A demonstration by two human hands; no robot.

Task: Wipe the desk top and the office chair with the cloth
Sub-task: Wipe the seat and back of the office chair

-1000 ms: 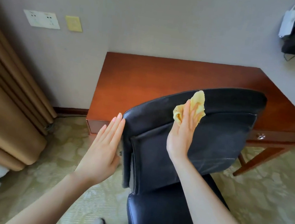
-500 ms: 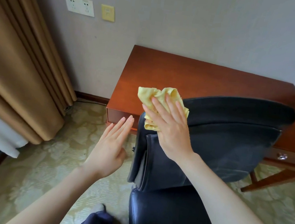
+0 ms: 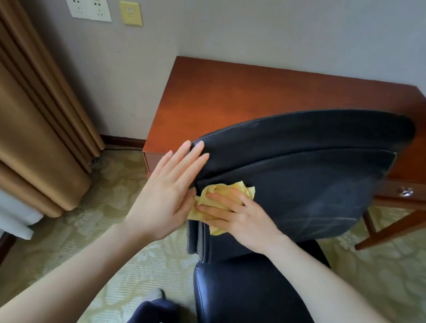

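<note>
Fingers [image 3: 217,197] of the right hand [image 3: 239,217], reaching in over the dark seat [image 3: 254,304] of the office chair, lie flat and slightly spread on a crumpled yellow cloth [image 3: 240,190], pressing it against the front face of the backrest [image 3: 313,181] near its left edge. They are not curled round the cloth, which bunches out above and below them. Just beside it the left hand [image 3: 168,199] is held open with its fingers straight and close together, palm toward the chair. Its fingertips touch the upper left corner of the backrest, and the heel of the hand meets the near edge of the cloth. The backrest is black leather, tilted, with faint streaks across the lower panel. Behind it stands the reddish-brown wooden counter [image 3: 243,91], its top bare where it shows, pushed into the corner of the room. A drawer with a small metal knob [image 3: 406,191] sits under its right part, and a slanted leg reaches the patterned green carpet [image 3: 396,269]. To the left hang tan curtains [image 3: 20,120]. On the grey wall above, a white double socket [image 3: 88,7] sits beside a yellow plate [image 3: 131,13].
</note>
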